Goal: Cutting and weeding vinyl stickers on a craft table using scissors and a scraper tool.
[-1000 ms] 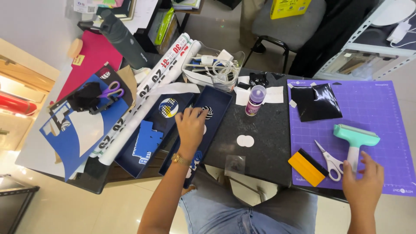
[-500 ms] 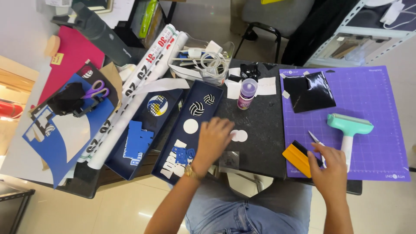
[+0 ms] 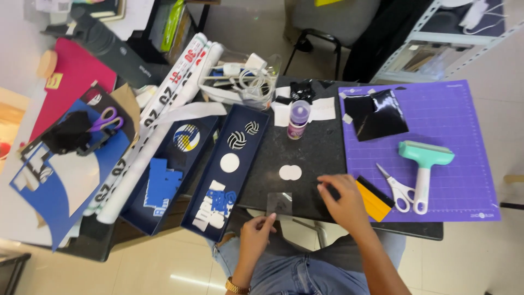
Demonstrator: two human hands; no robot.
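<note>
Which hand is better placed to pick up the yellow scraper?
Right. The right hand rests on the dark tabletop right beside the yellow scraper, nearly touching it. The left hand is farther off, fingertips on the small clear sheet at the table's near edge.

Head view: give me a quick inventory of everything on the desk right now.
Cutting mat: one, purple, right.
Black sheet: one, on the mat's top left.
Roller: one, teal head, white handle, on the mat.
Scissors: one, white handles, beside the roller.
Scraper: one, yellow, mat's lower left.
Glue bottle: one, purple cap, centre.
White discs: two, overlapping, on the black top.
Trays: two, navy, left of centre.
Clear film square: one, front edge.
Left hand: fingers touch the film.
Right hand: beside the scraper.
</note>
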